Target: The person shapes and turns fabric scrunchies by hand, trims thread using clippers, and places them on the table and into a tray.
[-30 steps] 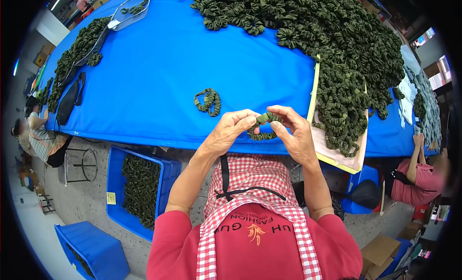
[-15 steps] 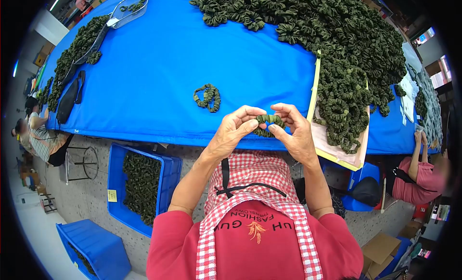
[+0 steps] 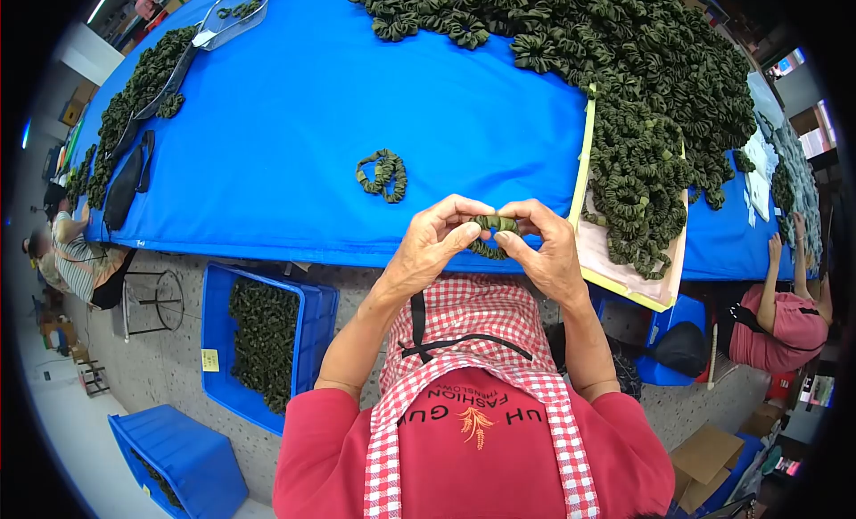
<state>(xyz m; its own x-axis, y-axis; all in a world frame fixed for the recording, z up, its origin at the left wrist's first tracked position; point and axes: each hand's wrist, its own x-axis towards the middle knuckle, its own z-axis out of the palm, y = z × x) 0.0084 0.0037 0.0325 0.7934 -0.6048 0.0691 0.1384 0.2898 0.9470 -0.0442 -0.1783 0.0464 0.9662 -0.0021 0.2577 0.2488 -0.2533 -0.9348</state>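
Observation:
A dark green scrunchie [image 3: 496,224] is held between my two hands, just over the table's front edge. My left hand [image 3: 440,243] pinches its left side between thumb and fingers. On the other side my right hand [image 3: 541,244] pinches it the same way, and the band between them looks pulled straight. Two more scrunchies [image 3: 382,176] lie overlapping on the blue cloth beyond my left hand. To the right of my right hand, a yellow-rimmed tray [image 3: 584,176] holds a heap of scrunchies [image 3: 635,193].
A large scrunchie pile [image 3: 624,55] covers the far right of the blue table [image 3: 267,144]. At the left lie another pile [image 3: 143,78] and a clear basket [image 3: 234,24]. Blue crates [image 3: 214,341] stand on the floor. People [image 3: 776,327] sit at both ends.
My fingers have drawn the scrunchie straighter, and my right fingertips have lowered onto it. The person at the right has shifted their arms. The loose scrunchies stay put.

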